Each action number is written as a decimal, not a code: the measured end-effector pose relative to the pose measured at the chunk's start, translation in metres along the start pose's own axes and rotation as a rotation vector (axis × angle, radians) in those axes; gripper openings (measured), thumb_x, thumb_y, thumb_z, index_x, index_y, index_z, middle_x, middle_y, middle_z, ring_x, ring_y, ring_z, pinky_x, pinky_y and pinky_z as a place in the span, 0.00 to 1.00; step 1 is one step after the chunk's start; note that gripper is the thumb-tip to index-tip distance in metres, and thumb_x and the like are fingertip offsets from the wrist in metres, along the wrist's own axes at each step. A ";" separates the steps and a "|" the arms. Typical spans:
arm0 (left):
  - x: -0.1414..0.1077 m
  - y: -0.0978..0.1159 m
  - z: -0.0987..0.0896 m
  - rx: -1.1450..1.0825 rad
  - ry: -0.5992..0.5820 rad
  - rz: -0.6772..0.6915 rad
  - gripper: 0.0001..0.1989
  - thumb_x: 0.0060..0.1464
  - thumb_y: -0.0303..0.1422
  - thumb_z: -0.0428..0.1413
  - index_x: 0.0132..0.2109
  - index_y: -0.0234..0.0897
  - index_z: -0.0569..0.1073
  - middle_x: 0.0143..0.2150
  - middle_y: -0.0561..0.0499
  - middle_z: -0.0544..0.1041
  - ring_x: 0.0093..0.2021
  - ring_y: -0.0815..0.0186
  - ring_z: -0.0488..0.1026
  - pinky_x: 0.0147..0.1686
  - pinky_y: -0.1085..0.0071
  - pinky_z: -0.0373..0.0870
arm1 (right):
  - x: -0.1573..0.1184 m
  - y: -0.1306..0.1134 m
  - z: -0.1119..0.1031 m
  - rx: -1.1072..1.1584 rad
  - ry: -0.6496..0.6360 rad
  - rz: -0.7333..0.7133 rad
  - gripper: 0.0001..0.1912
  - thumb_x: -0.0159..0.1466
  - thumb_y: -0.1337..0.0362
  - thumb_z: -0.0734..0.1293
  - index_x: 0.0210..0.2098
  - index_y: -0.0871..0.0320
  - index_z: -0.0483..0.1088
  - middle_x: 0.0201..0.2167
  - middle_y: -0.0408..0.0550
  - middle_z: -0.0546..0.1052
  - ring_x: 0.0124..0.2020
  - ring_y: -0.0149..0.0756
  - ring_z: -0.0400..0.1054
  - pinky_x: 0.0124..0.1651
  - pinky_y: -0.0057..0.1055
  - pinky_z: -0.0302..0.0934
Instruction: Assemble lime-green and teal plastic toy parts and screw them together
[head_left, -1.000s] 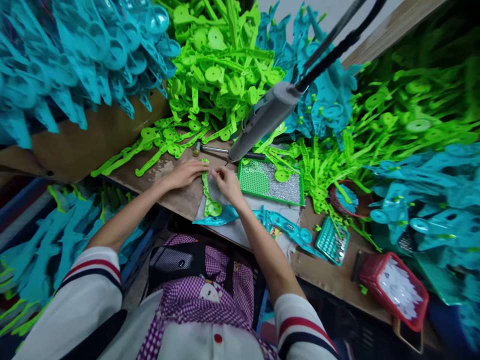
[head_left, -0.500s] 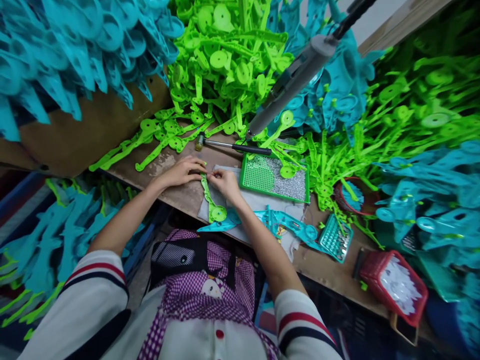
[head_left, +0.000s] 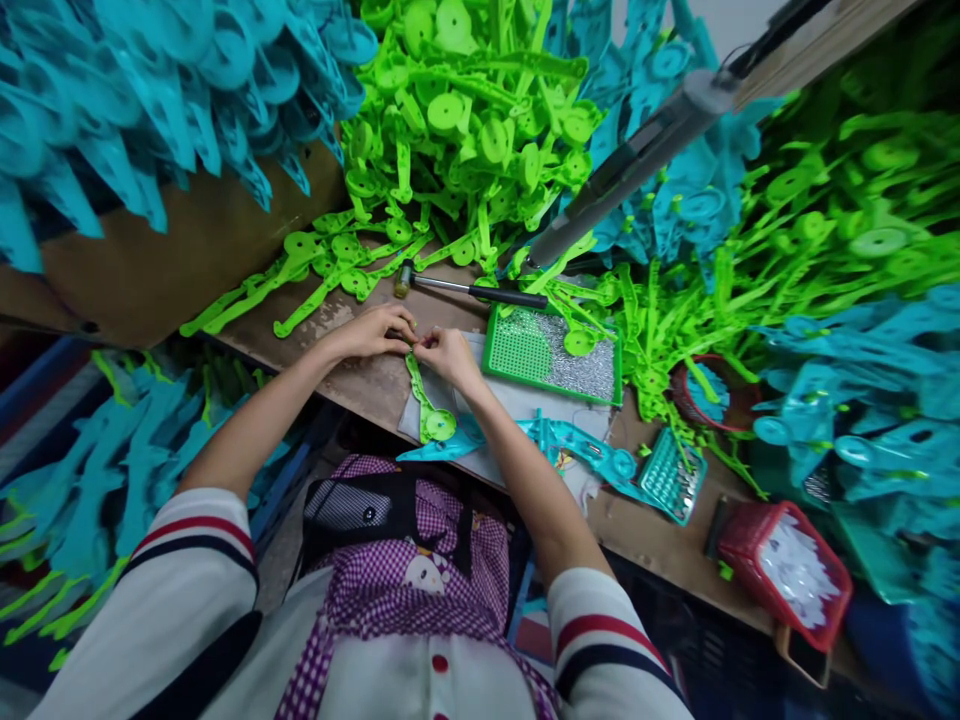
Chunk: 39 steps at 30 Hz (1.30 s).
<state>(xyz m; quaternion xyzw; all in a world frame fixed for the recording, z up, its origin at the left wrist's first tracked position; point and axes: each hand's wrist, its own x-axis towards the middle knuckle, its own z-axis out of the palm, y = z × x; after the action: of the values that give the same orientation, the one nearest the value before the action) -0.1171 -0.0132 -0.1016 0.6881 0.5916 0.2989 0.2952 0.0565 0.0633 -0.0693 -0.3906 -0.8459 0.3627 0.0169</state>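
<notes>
A lime-green plastic arm with a round disc end [head_left: 429, 408] lies on a grey cloth [head_left: 463, 408] at the bench's front edge. Closed around the far end of this arm are the bent fingers of my left hand [head_left: 377, 332]. My right hand [head_left: 450, 358] is pinched right beside them, almost touching; what sits between its fingertips is too small to make out. Under my right forearm lies a long turquoise plastic part [head_left: 551, 437], its left tip near the disc. Just beyond my hands rests a small mallet [head_left: 476, 290] with a black handle.
A green tray [head_left: 517, 345] of small silvery pieces stands right of my hands, a turquoise tray [head_left: 673, 475] farther right. A red bin [head_left: 750, 560] holds white pieces. A grey pen-shaped tool [head_left: 637, 165] hangs overhead. Piles of green arms [head_left: 487, 130] and turquoise parts [head_left: 172, 90] crowd the bench.
My left hand's fingers have drawn in and curled more at the green arm's end. My right hand stays pinched there. The view has shifted slightly, moving the hanging tool rightward in the picture.
</notes>
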 end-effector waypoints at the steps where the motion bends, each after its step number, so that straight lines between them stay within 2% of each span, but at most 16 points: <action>1: 0.003 -0.001 0.000 -0.002 -0.005 -0.006 0.10 0.52 0.36 0.62 0.41 0.38 0.81 0.49 0.47 0.77 0.49 0.61 0.73 0.53 0.64 0.66 | 0.000 0.000 0.000 -0.003 -0.005 0.000 0.09 0.56 0.63 0.68 0.32 0.61 0.79 0.26 0.44 0.78 0.29 0.33 0.69 0.31 0.27 0.52; 3: 0.009 -0.003 -0.003 -0.002 -0.041 -0.004 0.09 0.50 0.36 0.63 0.38 0.37 0.81 0.47 0.48 0.76 0.46 0.62 0.73 0.50 0.67 0.67 | 0.001 0.001 -0.001 -0.001 -0.015 -0.002 0.09 0.56 0.63 0.68 0.32 0.61 0.79 0.25 0.44 0.77 0.28 0.33 0.68 0.31 0.26 0.52; 8: 0.028 -0.008 -0.012 0.008 -0.220 0.050 0.08 0.48 0.37 0.63 0.33 0.37 0.81 0.41 0.50 0.77 0.39 0.66 0.74 0.43 0.73 0.66 | 0.002 0.001 -0.004 0.010 -0.029 0.014 0.09 0.56 0.62 0.68 0.31 0.62 0.78 0.23 0.43 0.75 0.28 0.32 0.67 0.30 0.26 0.50; 10: 0.033 -0.007 -0.014 0.027 -0.247 0.040 0.07 0.47 0.36 0.63 0.31 0.37 0.80 0.38 0.51 0.76 0.37 0.67 0.73 0.40 0.74 0.65 | 0.002 0.001 -0.005 0.018 -0.035 0.015 0.09 0.57 0.62 0.68 0.31 0.62 0.78 0.24 0.43 0.75 0.28 0.32 0.66 0.30 0.26 0.50; 15: 0.036 -0.001 -0.013 0.083 -0.252 -0.003 0.04 0.44 0.32 0.64 0.30 0.37 0.79 0.36 0.53 0.76 0.36 0.67 0.72 0.38 0.75 0.63 | 0.000 0.003 -0.005 0.027 -0.061 0.004 0.08 0.59 0.62 0.67 0.32 0.61 0.77 0.25 0.43 0.75 0.29 0.31 0.66 0.31 0.26 0.50; 19: 0.034 0.005 -0.012 0.119 -0.245 -0.027 0.03 0.44 0.30 0.63 0.30 0.37 0.79 0.37 0.53 0.76 0.37 0.67 0.72 0.37 0.75 0.63 | -0.005 0.004 -0.004 0.009 -0.070 0.004 0.11 0.64 0.61 0.64 0.35 0.61 0.76 0.28 0.45 0.76 0.30 0.31 0.66 0.32 0.27 0.49; 26: 0.036 0.010 -0.014 0.192 -0.270 -0.081 0.06 0.44 0.32 0.64 0.32 0.36 0.79 0.38 0.52 0.76 0.37 0.66 0.72 0.36 0.75 0.62 | -0.029 -0.006 -0.007 -0.100 0.045 0.064 0.13 0.66 0.57 0.63 0.41 0.57 0.76 0.31 0.46 0.79 0.34 0.37 0.71 0.34 0.28 0.52; 31: 0.035 0.004 -0.015 0.160 -0.283 -0.040 0.07 0.46 0.34 0.63 0.32 0.36 0.79 0.40 0.51 0.76 0.39 0.66 0.73 0.39 0.76 0.65 | -0.046 -0.013 0.001 -0.100 0.059 0.036 0.14 0.67 0.57 0.61 0.41 0.55 0.75 0.30 0.45 0.79 0.33 0.38 0.71 0.34 0.29 0.53; 36: 0.030 -0.008 -0.016 0.068 -0.238 0.027 0.10 0.48 0.38 0.63 0.36 0.37 0.81 0.42 0.49 0.75 0.40 0.67 0.72 0.43 0.74 0.66 | -0.044 0.003 0.010 -0.003 0.086 0.051 0.14 0.67 0.58 0.60 0.38 0.59 0.75 0.26 0.44 0.76 0.28 0.34 0.67 0.33 0.28 0.51; 39: 0.029 -0.011 -0.015 0.063 -0.242 0.016 0.12 0.47 0.40 0.63 0.36 0.38 0.82 0.43 0.50 0.74 0.41 0.67 0.72 0.43 0.75 0.66 | -0.041 0.011 0.013 0.050 0.106 0.041 0.15 0.66 0.57 0.60 0.36 0.59 0.74 0.25 0.43 0.75 0.27 0.32 0.65 0.32 0.27 0.51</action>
<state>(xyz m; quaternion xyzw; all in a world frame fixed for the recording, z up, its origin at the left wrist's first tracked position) -0.1321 0.0173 -0.0990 0.7328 0.5551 0.1972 0.3405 0.0877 0.0328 -0.0758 -0.4260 -0.8262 0.3630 0.0641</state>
